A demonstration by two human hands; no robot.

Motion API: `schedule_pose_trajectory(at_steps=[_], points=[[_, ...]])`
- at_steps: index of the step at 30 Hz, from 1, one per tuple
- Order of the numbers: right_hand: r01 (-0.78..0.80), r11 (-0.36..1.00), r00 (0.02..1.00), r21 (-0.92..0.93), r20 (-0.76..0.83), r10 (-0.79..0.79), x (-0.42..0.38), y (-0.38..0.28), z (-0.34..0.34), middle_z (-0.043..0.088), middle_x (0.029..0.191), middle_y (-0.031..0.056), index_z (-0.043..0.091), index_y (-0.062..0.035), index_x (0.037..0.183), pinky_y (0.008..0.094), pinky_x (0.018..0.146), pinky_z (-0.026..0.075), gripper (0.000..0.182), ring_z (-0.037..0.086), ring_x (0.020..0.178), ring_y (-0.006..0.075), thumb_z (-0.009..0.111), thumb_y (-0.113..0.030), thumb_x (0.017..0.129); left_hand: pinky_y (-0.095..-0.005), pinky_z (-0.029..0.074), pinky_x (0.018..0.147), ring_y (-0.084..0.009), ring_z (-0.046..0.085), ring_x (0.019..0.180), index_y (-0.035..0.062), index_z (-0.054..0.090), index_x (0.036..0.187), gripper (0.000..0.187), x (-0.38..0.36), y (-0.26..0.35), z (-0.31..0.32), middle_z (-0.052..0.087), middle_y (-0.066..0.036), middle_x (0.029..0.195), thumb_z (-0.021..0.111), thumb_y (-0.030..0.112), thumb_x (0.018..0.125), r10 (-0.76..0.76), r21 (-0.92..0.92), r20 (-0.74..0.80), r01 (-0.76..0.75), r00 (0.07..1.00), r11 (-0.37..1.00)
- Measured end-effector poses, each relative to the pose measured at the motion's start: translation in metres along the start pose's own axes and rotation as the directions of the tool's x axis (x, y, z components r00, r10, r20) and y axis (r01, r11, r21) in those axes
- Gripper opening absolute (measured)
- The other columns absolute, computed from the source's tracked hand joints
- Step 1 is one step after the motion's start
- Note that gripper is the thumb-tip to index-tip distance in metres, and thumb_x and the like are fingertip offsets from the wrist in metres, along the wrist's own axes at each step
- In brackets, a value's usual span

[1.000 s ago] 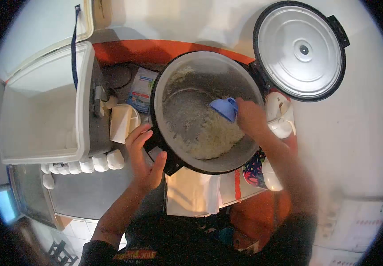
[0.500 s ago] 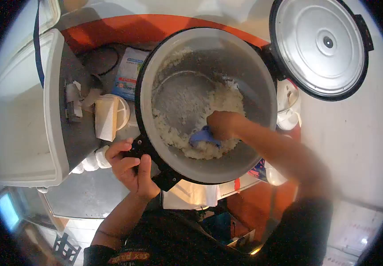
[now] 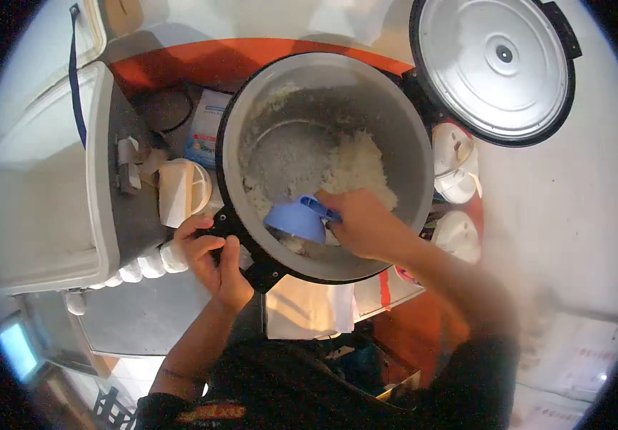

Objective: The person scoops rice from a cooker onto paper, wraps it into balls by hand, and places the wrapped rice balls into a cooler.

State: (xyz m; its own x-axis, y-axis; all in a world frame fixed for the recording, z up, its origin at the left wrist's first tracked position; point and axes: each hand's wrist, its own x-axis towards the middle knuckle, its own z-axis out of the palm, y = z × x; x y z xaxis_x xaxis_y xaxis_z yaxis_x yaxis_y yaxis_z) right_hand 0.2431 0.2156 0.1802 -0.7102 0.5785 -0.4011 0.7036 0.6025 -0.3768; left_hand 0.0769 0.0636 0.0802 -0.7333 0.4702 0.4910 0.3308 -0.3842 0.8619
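A large round rice cooker stands in front of me, its inside wall streaked with cooked rice. White rice is heaped along the pot's right side, and a thin layer covers the bottom. Over the near part of the pot, my right hand is closed round the handle of a blue plastic scoop. The scoop is tilted, with its rounded back toward me, so its contents are hidden. At the cooker's near left, my left hand grips the black side handle.
The cooker's metal lid is swung up at the back right. A big white-rimmed cooler box stands open on the left. Between them are a blue-and-white packet and a round white container. White tubs sit at right.
My right hand has lifted the scoop out of the rice and turned it, so more of its blue bowl shows. My left hand keeps its grip on the handle. The view has shifted slightly.
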Motion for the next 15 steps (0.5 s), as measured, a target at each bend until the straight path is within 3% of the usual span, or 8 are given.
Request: schedule_pose_trajectory(at_steps=[4, 6, 7, 9, 10, 12, 13, 15], points=[[-0.065, 0.984, 0.992, 0.164, 0.113, 0.047, -0.004, 0.004, 0.005, 0.068, 0.087, 0.0253, 0.065, -0.0016, 0.114, 0.0465, 0.075, 0.048, 0.033, 0.066, 0.082, 0.0398, 0.063, -0.006, 0.082, -0.0409, 0.035, 0.099, -0.026, 0.047, 0.11, 0.0115, 0.05, 0.094, 0.021, -0.001, -0.001, -0.001, 0.048, -0.012, 0.116, 0.061, -0.003, 0.082, -0.017, 0.004, 0.009, 0.017, 1.0, 1.0], [-0.088, 0.914, 0.995, 0.397, 0.072, 0.064, -0.012, -0.003, 0.001, 0.067, 0.081, 0.0219, 0.065, -0.0003, 0.109, 0.0448, 0.074, 0.048, 0.028, 0.065, 0.076, 0.0301, 0.063, -0.005, 0.082, -0.0411, 0.035, 0.1, -0.026, 0.047, 0.11, 0.0116, 0.05, 0.093, 0.022, -0.002, -0.004, -0.002, 0.048, -0.012, 0.116, 0.061, -0.003, 0.081, -0.012, 0.003, 0.011, 0.012, 1.0, 1.0], [-0.081, 0.912, 0.996, 0.401, 0.074, 0.056, -0.012, -0.007, 0.0, 0.067, 0.081, 0.0219, 0.065, -0.0003, 0.109, 0.0448, 0.074, 0.048, 0.028, 0.065, 0.076, 0.0301, 0.063, -0.005, 0.082, -0.0411, 0.035, 0.1, -0.0262, 0.047, 0.11, 0.0116, 0.051, 0.092, 0.022, -0.003, -0.005, -0.001, 0.048, -0.012, 0.115, 0.06, -0.004, 0.081, -0.008, 0.021, 0.007, 0.008, 1.0, 1.0], [-0.038, 0.937, 0.999, 0.347, 0.011, 0.037, -0.014, -0.013, -0.001, 0.063, 0.072, 0.0166, 0.065, -0.0002, 0.107, 0.0408, 0.065, 0.049, 0.025, 0.062, 0.07, 0.019, 0.061, -0.004, 0.082, -0.0411, 0.035, 0.101, -0.0264, 0.048, 0.11, 0.0113, 0.052, 0.093, 0.022, -0.002, -0.004, -0.003, 0.048, -0.011, 0.114, 0.06, -0.005, 0.08, -0.001, 0.029, 0.02, 0.001, 1.0, 1.0], [-0.031, 0.937, 0.999, 0.349, 0.003, 0.032, -0.013, -0.017, -0.001, 0.063, 0.072, 0.0166, 0.065, -0.0002, 0.107, 0.0408, 0.065, 0.049, 0.025, 0.062, 0.07, 0.019, 0.061, -0.004, 0.082, -0.0411, 0.035, 0.101, -0.0264, 0.048, 0.11, 0.0113, 0.052, 0.093, 0.022, -0.003, -0.005, -0.003, 0.048, -0.011, 0.114, 0.06, -0.005, 0.08, 0.009, 0.03, 0.022, -0.01, 1.0, 1.0], [-0.29, 0.773, 0.956, 0.565, 0.198, 0.214, -0.004, -0.027, -0.005, 0.059, 0.069, 0.0118, 0.064, 0.0, 0.102, 0.0346, 0.053, 0.047, 0.016, 0.059, 0.062, 0.0156, 0.062, -0.004, 0.086, -0.0422, 0.033, 0.105, -0.0258, 0.046, 0.113, 0.011, 0.05, 0.094, 0.021, -0.005, -0.009, -0.003, 0.047, -0.01, 0.114, 0.066, 0.004, 0.082, -0.02, 0.028, 0.009, 0.02, 1.0, 0.999], [-0.275, 0.777, 0.961, 0.567, 0.189, 0.202, 0.0, -0.024, -0.004, 0.059, 0.069, 0.0118, 0.064, 0.0, 0.102, 0.0346, 0.053, 0.047, 0.016, 0.059, 0.062, 0.0156, 0.062, -0.004, 0.086, -0.0418, 0.032, 0.105, -0.0266, 0.045, 0.117, 0.0109, 0.049, 0.1, 0.026, -0.008, -0.011, -0.006, 0.047, -0.012, 0.119, 0.065, 0.003, 0.082, -0.036, 0.028, 0.038, 0.034, 0.999, 0.999], [-0.492, 0.354, 0.871, 0.796, 0.445, 0.208, 0.013, -0.01, 0.003, 0.057, 0.072, 0.0084, 0.06, -0.0017, 0.102, 0.03, 0.046, 0.045, 0.013, 0.056, 0.058, 0.013, 0.062, -0.007, 0.09, -0.0421, 0.031, 0.106, -0.027, 0.044, 0.118, 0.0104, 0.047, 0.105, 0.029, -0.003, -0.002, -0.005, 0.046, -0.013, 0.122, 0.063, 0.003, 0.082, -0.004, 0.032, 0.045, 0.002, 0.999, 0.999]])
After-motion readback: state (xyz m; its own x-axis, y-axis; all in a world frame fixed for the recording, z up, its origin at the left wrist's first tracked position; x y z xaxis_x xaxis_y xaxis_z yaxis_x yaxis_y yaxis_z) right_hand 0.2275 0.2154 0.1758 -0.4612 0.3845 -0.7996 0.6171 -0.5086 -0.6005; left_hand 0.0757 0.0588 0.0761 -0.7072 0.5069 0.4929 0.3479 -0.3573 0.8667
